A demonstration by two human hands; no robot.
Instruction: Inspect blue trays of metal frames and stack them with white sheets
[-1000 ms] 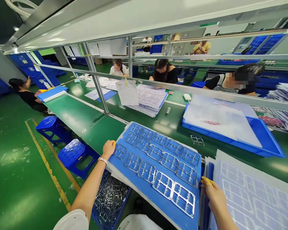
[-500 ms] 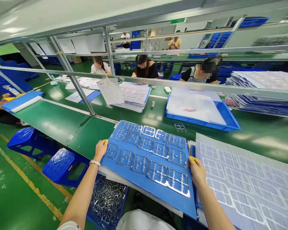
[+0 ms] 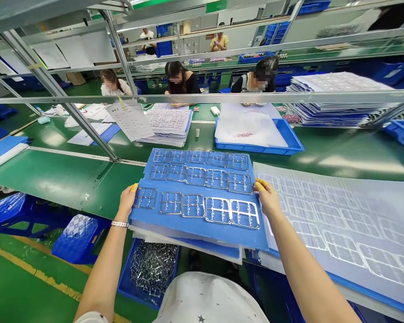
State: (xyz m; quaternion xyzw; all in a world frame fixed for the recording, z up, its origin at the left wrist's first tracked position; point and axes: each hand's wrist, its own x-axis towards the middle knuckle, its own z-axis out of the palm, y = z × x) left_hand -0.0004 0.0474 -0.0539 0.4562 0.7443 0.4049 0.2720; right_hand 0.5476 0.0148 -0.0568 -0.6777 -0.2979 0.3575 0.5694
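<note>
I hold a blue board [image 3: 195, 224] by its two side edges, level above the near edge of the green belt table [image 3: 54, 172]. Rows of shiny metal frames [image 3: 202, 186] lie on it. My left hand [image 3: 127, 201], with a yellow fingertip cover and a bracelet at the wrist, grips the board's left edge. Gripping the right edge is my right hand [image 3: 267, 197], also with yellow fingertip covers. Under the board lie more white and blue sheets [image 3: 188, 244].
To the right lies a stack of sheets under a translucent film [image 3: 340, 215]. A blue bin of metal scrap [image 3: 153, 269] sits below at my knees. A blue tray [image 3: 259, 134] and paper stacks [image 3: 168, 128] lie farther back. Several people work across the table. Blue stools [image 3: 77, 237] stand left.
My view has swung to the right and down. The board has turned from slanted to square in front of me, with both hands still on its edges.
</note>
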